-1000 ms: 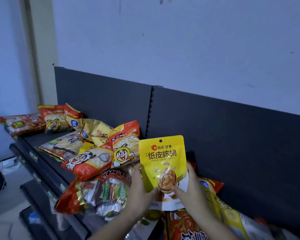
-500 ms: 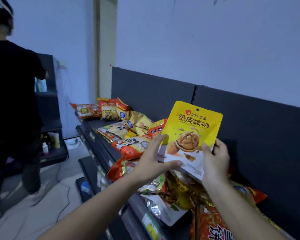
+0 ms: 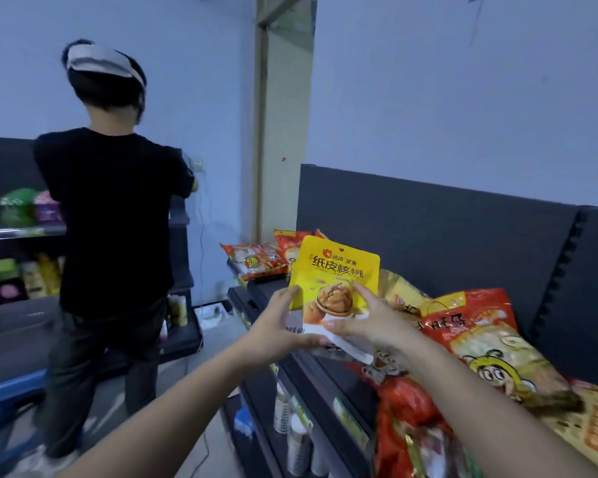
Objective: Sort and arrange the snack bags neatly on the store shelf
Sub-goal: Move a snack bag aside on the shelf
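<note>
A yellow walnut snack bag [image 3: 335, 274] stands upright in the air over the dark shelf [image 3: 328, 370]. My left hand [image 3: 277, 329] grips its lower left corner, and my right hand [image 3: 370, 319] pinches its lower right side. Red and yellow snack bags lie in a loose heap on the shelf: a large red cartoon bag [image 3: 484, 343] to the right, a red bag [image 3: 404, 408] near the front edge, and two orange-red bags [image 3: 256, 260] at the shelf's far end.
A person in a black shirt [image 3: 114, 215] stands with their back to me at another shelf [image 3: 14, 232] on the left. The dark back panel [image 3: 446, 229] rises behind the bags. Lower shelves hold small items [image 3: 287, 412]. The floor lies between both racks.
My view has swung left, bringing the person fully into sight. Both hands carried the yellow bag leftward along the shelf toward its far end, still holding it upright.
</note>
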A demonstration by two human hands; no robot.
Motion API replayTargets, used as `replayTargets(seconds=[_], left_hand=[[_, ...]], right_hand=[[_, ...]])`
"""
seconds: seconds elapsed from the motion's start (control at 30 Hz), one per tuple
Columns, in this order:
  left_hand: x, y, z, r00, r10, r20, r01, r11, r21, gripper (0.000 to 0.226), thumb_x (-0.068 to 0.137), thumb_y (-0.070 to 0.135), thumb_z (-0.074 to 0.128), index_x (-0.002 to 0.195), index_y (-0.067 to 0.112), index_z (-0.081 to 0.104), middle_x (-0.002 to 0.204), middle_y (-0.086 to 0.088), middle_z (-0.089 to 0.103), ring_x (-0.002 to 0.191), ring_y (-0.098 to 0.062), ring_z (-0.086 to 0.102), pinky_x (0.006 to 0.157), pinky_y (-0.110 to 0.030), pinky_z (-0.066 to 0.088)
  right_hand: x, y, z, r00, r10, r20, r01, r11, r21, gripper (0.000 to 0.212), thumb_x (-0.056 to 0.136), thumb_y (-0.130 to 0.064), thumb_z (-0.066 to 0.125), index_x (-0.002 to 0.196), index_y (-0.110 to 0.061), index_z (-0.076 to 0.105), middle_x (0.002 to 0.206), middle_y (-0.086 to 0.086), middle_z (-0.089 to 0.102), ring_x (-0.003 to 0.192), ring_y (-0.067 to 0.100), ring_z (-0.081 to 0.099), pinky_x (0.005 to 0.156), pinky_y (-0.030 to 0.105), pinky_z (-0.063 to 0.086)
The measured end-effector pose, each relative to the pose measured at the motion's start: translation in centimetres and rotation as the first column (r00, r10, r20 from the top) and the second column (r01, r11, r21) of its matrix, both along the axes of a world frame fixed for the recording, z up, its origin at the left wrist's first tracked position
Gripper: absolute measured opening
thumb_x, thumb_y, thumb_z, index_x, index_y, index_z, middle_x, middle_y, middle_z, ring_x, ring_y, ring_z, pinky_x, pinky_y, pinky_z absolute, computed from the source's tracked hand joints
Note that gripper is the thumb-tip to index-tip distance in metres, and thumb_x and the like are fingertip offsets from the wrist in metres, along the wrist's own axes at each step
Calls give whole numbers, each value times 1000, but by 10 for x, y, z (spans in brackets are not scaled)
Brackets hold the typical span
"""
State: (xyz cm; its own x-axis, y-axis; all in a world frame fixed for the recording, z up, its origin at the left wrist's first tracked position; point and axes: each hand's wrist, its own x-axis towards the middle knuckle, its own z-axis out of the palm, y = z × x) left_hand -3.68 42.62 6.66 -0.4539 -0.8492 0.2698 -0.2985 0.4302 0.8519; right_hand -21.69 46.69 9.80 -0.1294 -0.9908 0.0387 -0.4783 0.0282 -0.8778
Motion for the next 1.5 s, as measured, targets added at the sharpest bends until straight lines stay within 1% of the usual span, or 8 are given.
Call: replayTargets(seconds=[0.4,0.57,0.73,0.93,1.13,1.23,1.4,1.5], left_hand=[[-19,-192,-46,998,-40,50,40,999,-1,89,70,23,82,143,18,32,132,13,37,122,-3,34,96,-16,29],[-44,-280,-57,993,-93,69,85,990,110,87,70,29,83,142,22,34,140,3,42,126,-19,45,102,-40,43],[-53,-349,-82,971,-136,197,127,990,58,76,59,59,78,124,27,53,124,7,52,116,-15,51,83,-15,40],[-54,-418,-119,872,-187,451,249,965,-80,116,44,102,12,134,37,49,155,-4,24,145,-24,18,114,-39,20],[-60,-431,-138,837,-379,393,425,905,-33,101,65,90,25,137,23,48,142,14,36,133,-8,36,109,-31,30],[-71,-416,-118,848,-446,286,476,878,-43,57,77,58,42,120,26,58,116,13,61,103,-7,58,88,-33,48],[-117,-370,-72,787,-574,228,616,757,-219,58,83,39,42,133,11,50,132,-4,55,123,-22,49,100,-33,39],[-147,-318,-38,730,-660,180,678,666,-311,63,77,40,39,131,11,53,126,-5,59,117,-22,53,97,-34,41]], right_hand=[[-14,-166,-38,982,-47,-184,55,998,40,87,71,-26,81,141,-37,31,140,8,24,131,24,31,101,27,32],[-37,-242,-50,973,-85,-214,115,985,131,91,74,-28,79,147,-29,25,144,9,18,134,24,29,101,26,33],[-36,-299,-82,946,-129,-296,185,968,169,93,73,-37,78,148,-31,23,144,7,18,134,23,29,99,23,33],[-18,-338,-124,883,18,-469,132,949,286,82,80,-42,67,148,-28,23,154,7,14,140,27,18,112,34,23],[-2,-339,-141,777,-50,-628,273,925,265,78,93,-35,52,151,-27,0,158,7,-11,145,28,-10,117,43,-1],[5,-331,-133,783,-114,-612,302,929,212,76,89,-33,58,150,-18,14,156,11,10,144,27,7,114,40,8],[-10,-297,-100,753,-398,-524,516,851,95,37,82,-24,53,116,-9,50,117,11,51,108,29,49,90,43,44],[-26,-236,-53,615,-530,-584,603,793,-85,52,80,-13,58,130,-13,44,129,6,49,117,22,46,96,40,43]])
